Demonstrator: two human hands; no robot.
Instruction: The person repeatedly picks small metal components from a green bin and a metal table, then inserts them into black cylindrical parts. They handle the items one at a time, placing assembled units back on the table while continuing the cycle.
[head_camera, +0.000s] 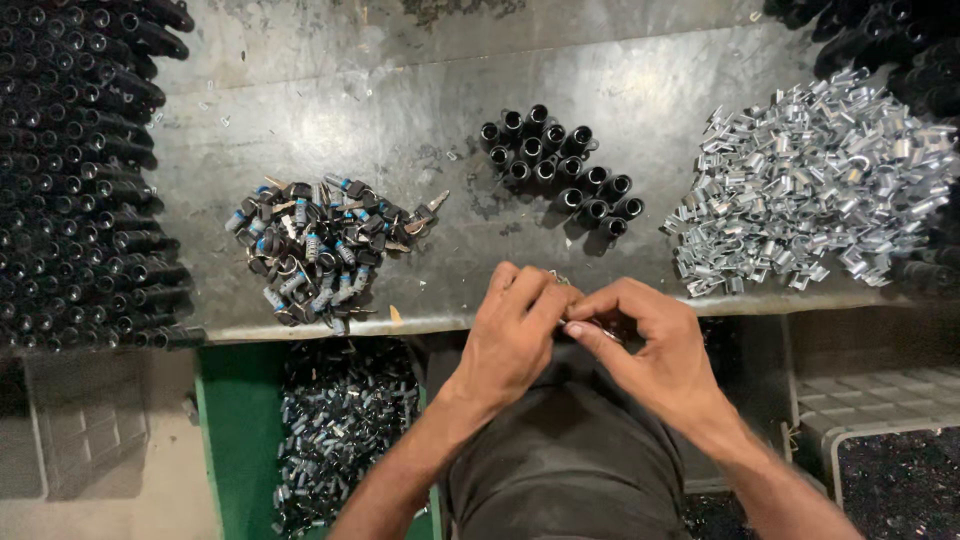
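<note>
Small metal part (580, 328), barely visible, sits pinched between left hand (515, 335) and right hand (650, 345) at the bench (400, 130) edge. Best kept fingertip-tight, close over the bench, below the black tubes (560, 170).

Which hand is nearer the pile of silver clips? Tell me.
Right. The right hand is just below and left of the silver clips, near the bench edge; the left hand sits further left, fingertips meeting the right's over a small part.
</note>
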